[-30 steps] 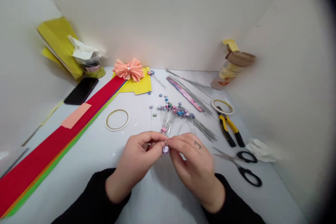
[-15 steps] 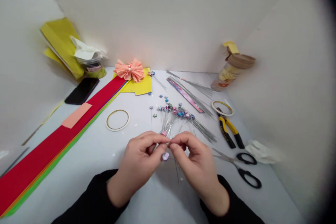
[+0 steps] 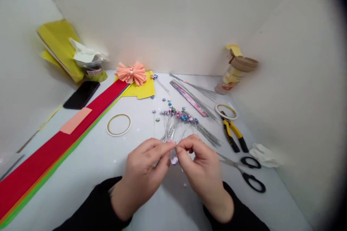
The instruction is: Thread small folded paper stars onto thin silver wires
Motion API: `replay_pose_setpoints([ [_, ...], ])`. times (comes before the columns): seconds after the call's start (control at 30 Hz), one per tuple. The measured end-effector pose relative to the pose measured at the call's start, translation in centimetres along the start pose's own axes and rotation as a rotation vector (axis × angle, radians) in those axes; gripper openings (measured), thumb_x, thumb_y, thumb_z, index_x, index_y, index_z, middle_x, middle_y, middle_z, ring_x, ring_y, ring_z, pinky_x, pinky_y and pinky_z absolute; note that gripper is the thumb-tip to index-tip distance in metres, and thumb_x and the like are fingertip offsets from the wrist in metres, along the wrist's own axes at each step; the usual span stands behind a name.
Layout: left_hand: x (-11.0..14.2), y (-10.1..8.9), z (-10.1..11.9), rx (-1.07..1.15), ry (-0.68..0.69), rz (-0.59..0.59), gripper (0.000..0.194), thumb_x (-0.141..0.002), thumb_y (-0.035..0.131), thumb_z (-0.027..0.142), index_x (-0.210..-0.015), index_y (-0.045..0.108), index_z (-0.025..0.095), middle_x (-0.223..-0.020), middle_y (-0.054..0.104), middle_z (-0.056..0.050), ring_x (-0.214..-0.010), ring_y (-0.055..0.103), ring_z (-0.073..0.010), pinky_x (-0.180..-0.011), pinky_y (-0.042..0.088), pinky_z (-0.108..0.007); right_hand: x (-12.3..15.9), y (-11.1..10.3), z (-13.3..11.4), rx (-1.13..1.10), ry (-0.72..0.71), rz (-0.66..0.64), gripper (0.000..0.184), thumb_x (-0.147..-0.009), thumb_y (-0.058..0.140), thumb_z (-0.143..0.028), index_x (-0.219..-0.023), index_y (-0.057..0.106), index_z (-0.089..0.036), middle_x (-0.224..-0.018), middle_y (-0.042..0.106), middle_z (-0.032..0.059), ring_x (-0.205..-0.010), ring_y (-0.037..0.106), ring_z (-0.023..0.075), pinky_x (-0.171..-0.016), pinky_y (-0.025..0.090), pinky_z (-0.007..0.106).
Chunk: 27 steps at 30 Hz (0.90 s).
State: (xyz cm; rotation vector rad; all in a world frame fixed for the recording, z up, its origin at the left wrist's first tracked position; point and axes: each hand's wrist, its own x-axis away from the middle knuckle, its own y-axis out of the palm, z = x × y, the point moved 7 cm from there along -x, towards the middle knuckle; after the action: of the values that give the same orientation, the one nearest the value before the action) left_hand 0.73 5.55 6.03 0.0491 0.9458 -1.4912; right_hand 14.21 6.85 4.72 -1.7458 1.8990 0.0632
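Note:
My left hand [image 3: 148, 173] and my right hand [image 3: 203, 173] meet at the fingertips, low in the middle of the view. Both are closed in a pinch on a thin wire, mostly hidden by the fingers. Just below the fingertips hangs a pale purple folded paper star [image 3: 174, 160]. A pink paper star [image 3: 168, 140] peeks out above my left fingers. Right beyond my hands lies a bunch of wire-stemmed paper stars [image 3: 180, 114], their stems pointing toward me. A few loose blue stars [image 3: 164, 100] are scattered behind it.
Black-handled scissors [image 3: 251, 177], yellow-black pliers [image 3: 234, 133] and a tape roll [image 3: 226, 112] lie at right, near a cup [image 3: 234, 75]. Bare wires [image 3: 208, 133] and pink paper strips [image 3: 188, 97] lie behind. Leftward are another tape roll [image 3: 119, 125], red paper [image 3: 54, 155] and a phone [image 3: 81, 95].
The view has shifted slightly, so the table things sit a little further left. My hands keep their pinch; the purple star hangs slightly more to the right, and the wire tail below is no longer distinct.

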Motion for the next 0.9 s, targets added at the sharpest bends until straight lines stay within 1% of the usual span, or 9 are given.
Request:
replay_pose_setpoints([
  [0.1,0.2,0.3,-0.6,0.064,-0.061,-0.027,0.035,-0.081,0.057,0.005,-0.114,0.066,0.015,-0.071,0.066,-0.001,-0.058,0.059,-0.0082,-0.054,0.049,-0.016,0.0,-0.2,0.0,0.037,-0.015,0.014,0.018,-0.078,0.054,-0.009,-0.063,0.057,-0.020,-0.057,0.056,-0.0031,-0.057,0.051,0.0128,-0.057,0.042,0.026],
  [0.2,0.3,0.5,-1.8,0.173,-0.224,-0.066,0.043,-0.082,0.055,0.008,-0.125,0.060,0.014,-0.066,0.063,0.002,-0.053,0.056,-0.0082,-0.052,0.049,-0.018,0.0,-0.4,0.1,0.034,-0.006,0.028,0.017,-0.078,0.054,-0.010,-0.064,0.057,-0.020,-0.059,0.056,-0.0028,-0.058,0.051,0.0130,-0.057,0.042,0.026],
  [0.27,0.3,0.4,-2.2,0.198,-0.293,-0.069,0.036,-0.083,0.055,0.010,-0.118,0.064,0.016,-0.069,0.063,0.001,-0.055,0.057,-0.0086,-0.051,0.048,-0.018,0.0,-0.4,0.2,0.010,0.004,0.025,0.017,-0.078,0.055,-0.011,-0.065,0.057,-0.020,-0.059,0.056,-0.0026,-0.059,0.051,0.0132,-0.058,0.042,0.027],
  [0.33,0.1,0.0,-2.0,0.155,-0.276,-0.045,0.025,-0.083,0.056,0.011,-0.102,0.070,0.018,-0.073,0.062,0.000,-0.056,0.056,-0.0082,-0.049,0.046,-0.018,0.0,-0.3,0.3,-0.031,0.012,-0.003,0.017,-0.079,0.055,-0.011,-0.064,0.057,-0.020,-0.058,0.055,-0.0028,-0.059,0.051,0.0131,-0.057,0.042,0.026],
  [0.4,-0.2,-0.4,-1.6,0.081,-0.219,-0.012,0.021,-0.082,0.058,0.010,-0.094,0.072,0.019,-0.077,0.060,-0.001,-0.058,0.054,-0.0080,-0.048,0.044,-0.017,0.1,0.0,0.3,-0.070,0.024,-0.045,0.017,-0.079,0.055,-0.011,-0.064,0.057,-0.020,-0.058,0.055,-0.0030,-0.058,0.051,0.0128,-0.056,0.041,0.026],
  [0.47,-0.2,-0.7,-1.3,0.016,-0.168,0.007,0.022,-0.082,0.059,0.008,-0.096,0.071,0.019,-0.080,0.058,-0.002,-0.065,0.055,-0.0091,-0.051,0.045,-0.018,0.1,0.2,0.3,-0.092,0.039,-0.079,0.017,-0.078,0.055,-0.011,-0.064,0.057,-0.020,-0.058,0.055,-0.0031,-0.058,0.051,0.0126,-0.055,0.041,0.026],
  [0.53,-0.2,-0.6,-1.0,-0.020,-0.109,0.006,0.022,-0.081,0.060,0.007,-0.097,0.070,0.018,-0.082,0.057,-0.003,-0.073,0.057,-0.0112,-0.060,0.048,-0.020,0.2,0.3,0.3,-0.096,0.046,-0.104,0.016,-0.078,0.055,-0.010,-0.065,0.058,-0.019,-0.059,0.055,-0.0030,-0.059,0.051,0.0126,-0.056,0.041,0.026],
  [0.63,-0.1,-0.4,-0.7,-0.035,-0.050,-0.008,0.019,-0.082,0.059,0.006,-0.095,0.068,0.018,-0.083,0.055,-0.003,-0.077,0.056,-0.0118,-0.067,0.049,-0.022,0.3,0.4,0.2,-0.091,0.034,-0.124,0.017,-0.078,0.055,-0.010,-0.065,0.058,-0.019,-0.059,0.056,-0.0031,-0.060,0.051,0.0123,-0.057,0.041,0.026],
  [0.9,0.3,0.2,-0.8,-0.008,-0.108,-0.100,0.012,-0.084,0.056,0.007,-0.087,0.060,0.018,-0.084,0.052,-0.002,-0.080,0.054,-0.0115,-0.073,0.046,-0.023,0.5,0.4,-0.1,-0.034,-0.023,-0.108,0.017,-0.081,0.055,-0.009,-0.067,0.056,-0.019,-0.060,0.055,-0.0035,-0.061,0.051,0.0115,-0.060,0.040,0.026],
])
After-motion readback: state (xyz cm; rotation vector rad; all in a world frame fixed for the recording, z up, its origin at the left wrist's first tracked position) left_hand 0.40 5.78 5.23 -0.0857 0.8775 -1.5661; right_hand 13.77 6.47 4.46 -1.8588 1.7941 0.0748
